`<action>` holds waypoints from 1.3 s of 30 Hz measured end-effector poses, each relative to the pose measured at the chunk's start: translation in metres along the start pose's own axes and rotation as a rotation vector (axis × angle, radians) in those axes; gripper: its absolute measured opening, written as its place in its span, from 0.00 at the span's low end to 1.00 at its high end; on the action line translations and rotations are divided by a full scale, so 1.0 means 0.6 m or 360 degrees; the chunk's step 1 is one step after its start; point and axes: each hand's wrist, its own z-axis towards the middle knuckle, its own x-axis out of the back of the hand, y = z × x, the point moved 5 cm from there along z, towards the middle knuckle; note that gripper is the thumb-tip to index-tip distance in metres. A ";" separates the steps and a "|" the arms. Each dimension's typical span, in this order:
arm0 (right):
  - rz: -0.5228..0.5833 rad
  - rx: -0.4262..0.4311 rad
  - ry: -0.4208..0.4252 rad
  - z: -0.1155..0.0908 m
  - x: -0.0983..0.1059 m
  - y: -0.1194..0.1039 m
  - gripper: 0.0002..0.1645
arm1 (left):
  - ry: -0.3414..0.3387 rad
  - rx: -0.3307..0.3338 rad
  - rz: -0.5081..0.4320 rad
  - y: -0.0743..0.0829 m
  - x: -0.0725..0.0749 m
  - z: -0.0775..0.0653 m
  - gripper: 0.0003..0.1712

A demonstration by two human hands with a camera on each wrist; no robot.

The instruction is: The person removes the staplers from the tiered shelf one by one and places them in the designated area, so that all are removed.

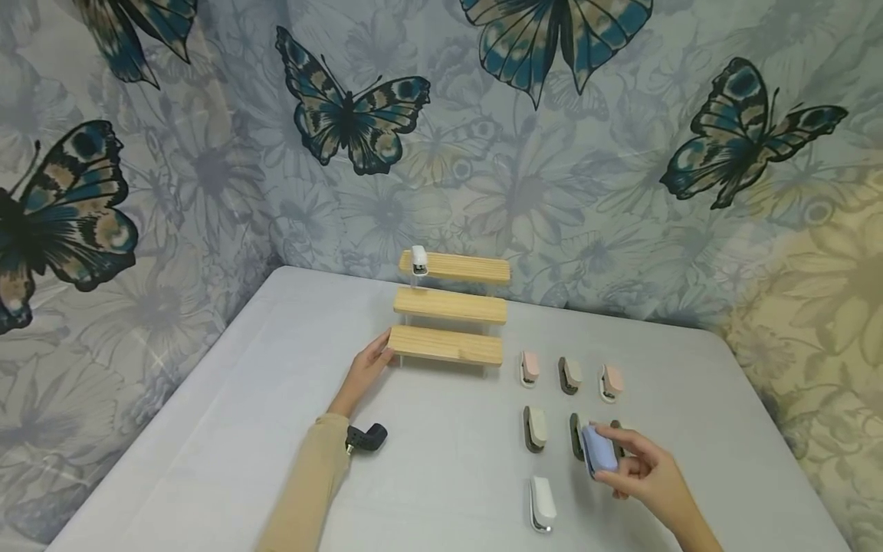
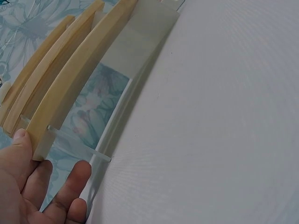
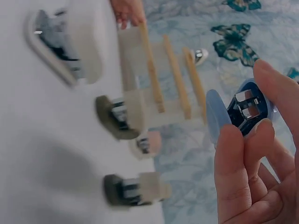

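My right hand (image 1: 645, 471) pinches a small blue stapler (image 1: 600, 450) between thumb and fingers, above the table. In the right wrist view, the blue stapler (image 3: 216, 114) shows its metal inner part. My left hand (image 1: 366, 372) grips the left end of the lowest board of a three-tier wooden display stand (image 1: 448, 345), thumb on top and a finger beneath, as the left wrist view shows. On the top board's left end stands a white stapler (image 1: 418, 259). A dark-based stapler (image 1: 576, 435) is partly hidden behind the blue one, and another (image 1: 617, 433) by my right hand.
Right of the stand, pink staplers (image 1: 530, 368) (image 1: 611, 382) flank a dark-based one (image 1: 569, 375). Nearer are a cream stapler (image 1: 536, 429) on a dark base and a white stapler (image 1: 543, 504). Butterfly-patterned cloth (image 1: 386, 215) hangs behind the white table (image 1: 228, 429).
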 end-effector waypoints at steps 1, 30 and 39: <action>-0.0009 -0.0086 0.0011 -0.010 0.000 0.008 0.31 | 0.0000 -0.0006 -0.0007 0.000 0.000 0.000 0.31; -0.0069 -0.0652 0.0132 -0.106 -0.019 0.110 0.28 | -0.0005 0.0047 0.0031 0.025 0.000 -0.008 0.29; -0.0041 -0.0370 -0.0007 -0.105 -0.020 0.106 0.31 | -0.0033 0.0013 0.0023 0.032 -0.003 -0.009 0.29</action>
